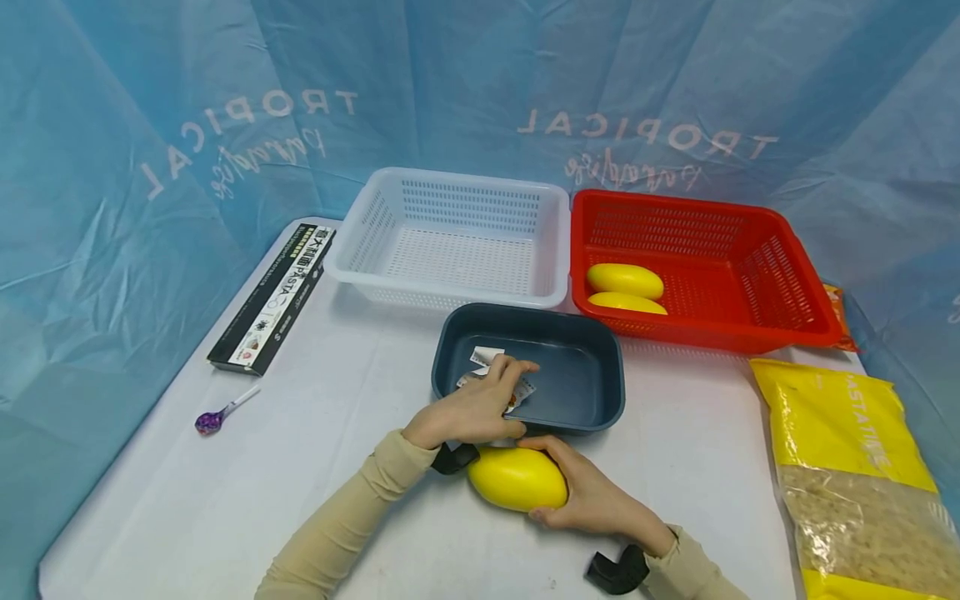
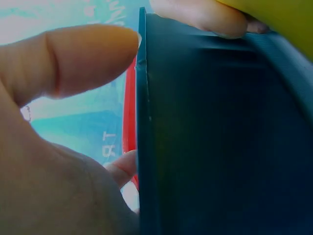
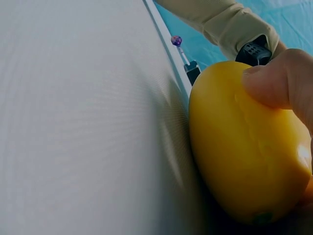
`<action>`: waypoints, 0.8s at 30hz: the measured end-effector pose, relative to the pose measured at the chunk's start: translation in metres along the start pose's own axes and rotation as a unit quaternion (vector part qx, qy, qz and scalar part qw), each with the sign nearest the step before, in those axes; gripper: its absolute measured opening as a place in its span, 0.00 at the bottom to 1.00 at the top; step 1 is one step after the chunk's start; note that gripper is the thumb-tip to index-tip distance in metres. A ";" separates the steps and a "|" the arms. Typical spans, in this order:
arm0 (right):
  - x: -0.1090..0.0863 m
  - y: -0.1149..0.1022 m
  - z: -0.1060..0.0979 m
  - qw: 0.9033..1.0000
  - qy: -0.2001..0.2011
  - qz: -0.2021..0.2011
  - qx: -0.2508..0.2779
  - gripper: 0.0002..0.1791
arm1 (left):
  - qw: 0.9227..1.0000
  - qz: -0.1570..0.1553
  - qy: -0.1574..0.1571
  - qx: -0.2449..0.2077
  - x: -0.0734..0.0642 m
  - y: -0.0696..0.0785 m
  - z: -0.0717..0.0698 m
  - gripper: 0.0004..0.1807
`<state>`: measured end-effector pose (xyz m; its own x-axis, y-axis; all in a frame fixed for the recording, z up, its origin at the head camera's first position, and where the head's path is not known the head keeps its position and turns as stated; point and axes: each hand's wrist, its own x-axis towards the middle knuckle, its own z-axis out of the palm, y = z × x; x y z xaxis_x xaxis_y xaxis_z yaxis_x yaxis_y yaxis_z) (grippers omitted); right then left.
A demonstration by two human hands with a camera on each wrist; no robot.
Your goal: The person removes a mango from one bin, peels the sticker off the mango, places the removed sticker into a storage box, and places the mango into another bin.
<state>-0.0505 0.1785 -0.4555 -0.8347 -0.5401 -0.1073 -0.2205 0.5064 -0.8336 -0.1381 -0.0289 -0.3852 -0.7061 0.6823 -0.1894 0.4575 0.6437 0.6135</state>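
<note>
My right hand [image 1: 592, 492] holds a smooth, oval yellow fruit [image 1: 517, 479] close to the tabletop, thumb on the near side and fingers on the far side. Its glossy skin and a small green spot at one end show in the right wrist view. Just behind the fruit stands a dark blue-grey basin [image 1: 577, 375]. Over the basin's near left part is my left hand [image 1: 476, 408], fingers loosely bent and apart, thumb at the near rim. Small silvery-white packets [image 1: 487, 356] lie in the basin, partly covered by that hand. The left wrist view shows my thumb beside the basin's edge [image 2: 142, 98].
Behind the basin stand a white basket [image 1: 450, 292] and a red basket [image 1: 712, 329] holding two yellow fruits [image 1: 625, 281]. A black pasta box [image 1: 273, 296] and a purple lollipop [image 1: 210, 422] lie left. A yellow pasta bag [image 1: 855, 475] lies right, an orange packet [image 1: 840, 317] behind it.
</note>
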 end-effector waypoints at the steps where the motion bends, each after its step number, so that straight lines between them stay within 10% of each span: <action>1: 0.000 0.000 0.000 1.000 0.000 0.000 0.000 0.41 | 1.000 0.004 0.000 -0.001 0.000 0.000 0.000 0.42; 15: 0.000 0.000 0.001 1.000 0.001 -0.006 -0.002 0.41 | 0.998 0.056 0.034 0.019 -0.003 -0.001 0.002 0.45; 24: -0.001 0.000 -0.002 1.000 -0.002 -0.016 -0.017 0.43 | 0.987 0.144 0.069 0.018 -0.007 0.012 0.000 0.36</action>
<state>-0.0503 0.1802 -0.4546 -0.8249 -0.5590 -0.0842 -0.2636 0.5121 -0.8174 -0.1276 -0.0259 -0.3767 -0.6100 0.7866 0.0957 0.6667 0.4442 0.5985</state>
